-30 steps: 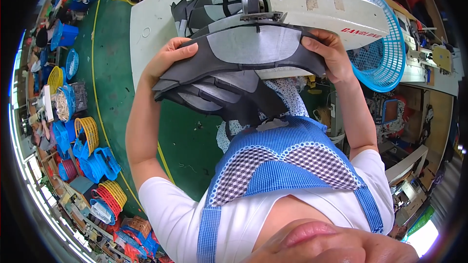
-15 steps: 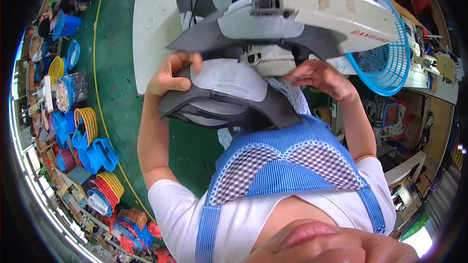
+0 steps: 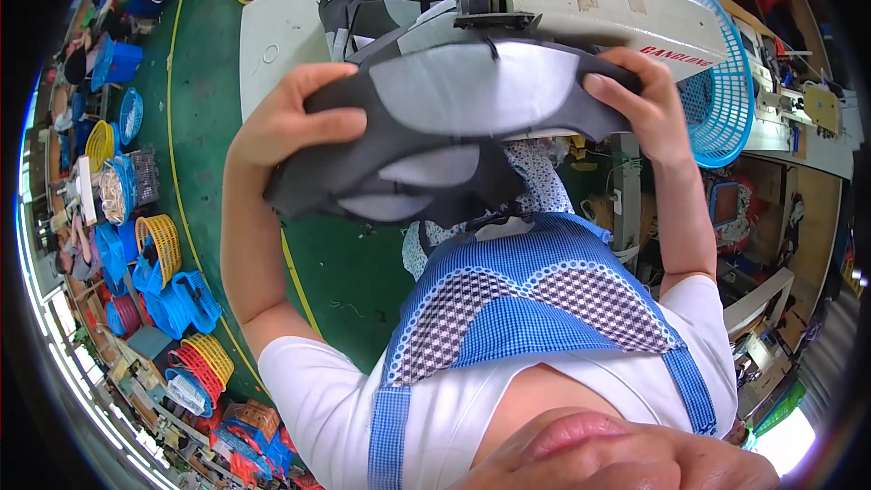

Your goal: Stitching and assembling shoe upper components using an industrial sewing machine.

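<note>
A curved dark grey padded piece with a light grey panel is stretched between my two hands. My left hand pinches its left end, thumb on top. My right hand grips the right end, thumb on the near face. Below hang more dark pieces with light grey patches, over the blue checked apron; whether they are joined to the held one I cannot tell. Just beyond is the head of a white sewing machine, its needle area hidden behind the held piece.
Similar dark and grey pieces lie piled on the white table beyond. A blue plastic basket stands right of the machine. Baskets and tubs line the green floor at left, beyond a yellow line.
My right hand, empty before, has closed on the piece's right end. My left hand has moved slightly left with its end. The piece is now lifted and spread in front of the machine.
</note>
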`<state>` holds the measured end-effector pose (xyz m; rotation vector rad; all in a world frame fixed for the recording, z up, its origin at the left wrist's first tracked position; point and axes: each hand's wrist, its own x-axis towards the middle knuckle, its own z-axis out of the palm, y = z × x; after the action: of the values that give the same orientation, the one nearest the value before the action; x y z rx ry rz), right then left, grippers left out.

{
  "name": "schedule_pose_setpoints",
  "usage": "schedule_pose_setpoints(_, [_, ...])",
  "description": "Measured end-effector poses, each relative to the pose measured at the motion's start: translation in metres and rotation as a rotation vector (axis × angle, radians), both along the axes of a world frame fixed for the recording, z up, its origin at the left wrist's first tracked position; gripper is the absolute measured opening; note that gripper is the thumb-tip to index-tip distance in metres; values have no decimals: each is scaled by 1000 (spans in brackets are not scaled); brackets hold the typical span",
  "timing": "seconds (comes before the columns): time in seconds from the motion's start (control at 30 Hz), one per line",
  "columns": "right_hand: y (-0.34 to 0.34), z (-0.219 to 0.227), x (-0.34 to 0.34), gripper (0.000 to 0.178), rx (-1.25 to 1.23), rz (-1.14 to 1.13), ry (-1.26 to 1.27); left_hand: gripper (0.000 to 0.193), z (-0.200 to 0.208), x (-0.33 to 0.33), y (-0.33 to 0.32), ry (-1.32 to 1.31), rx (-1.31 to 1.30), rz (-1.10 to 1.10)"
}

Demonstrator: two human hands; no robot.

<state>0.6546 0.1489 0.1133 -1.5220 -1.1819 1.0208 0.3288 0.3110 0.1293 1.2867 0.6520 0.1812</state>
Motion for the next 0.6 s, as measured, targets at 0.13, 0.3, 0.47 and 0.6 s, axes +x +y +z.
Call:
schedule_pose_setpoints(0.13, [11,-45,-2,19,-76,-130,330,35,-43,10,15,85,-168,72])
schedule_pose_setpoints(0.3, [23,-66,0,25,46,-205,682,34,-83,12,16,-75,-288,144])
schedule_pose_setpoints(0.47, [18,-57,-4,32,-14,-348,765,48,-76,-4,1,-109,-342,394])
schedule_pose_setpoints(0.6, [-15,-55,-28,70,-149,449,522,74,-64,-21,-18,-157,-97,41])
